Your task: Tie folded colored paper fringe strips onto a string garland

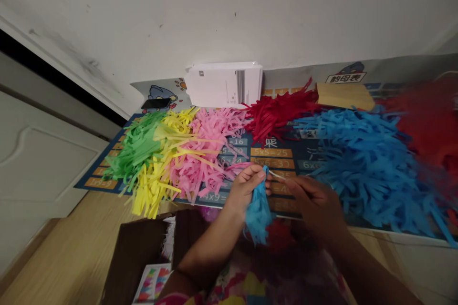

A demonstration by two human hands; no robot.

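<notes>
My left hand is closed around the top of a blue paper tassel, whose fringe hangs down toward my lap. My right hand is closed beside it, pinching a thin pale string or stick that reaches to the tassel's head. Both hands hover over the near edge of a dark blue multiplication-table mat. A big pile of blue paper strips lies just right of my right hand. A pink strip pile lies left of my left hand.
Green, yellow and dark red strip piles also lie on the mat, with a red mass at far right. A white paper stack, a wooden block and a black phone sit by the wall. An open cardboard box stands at lower left.
</notes>
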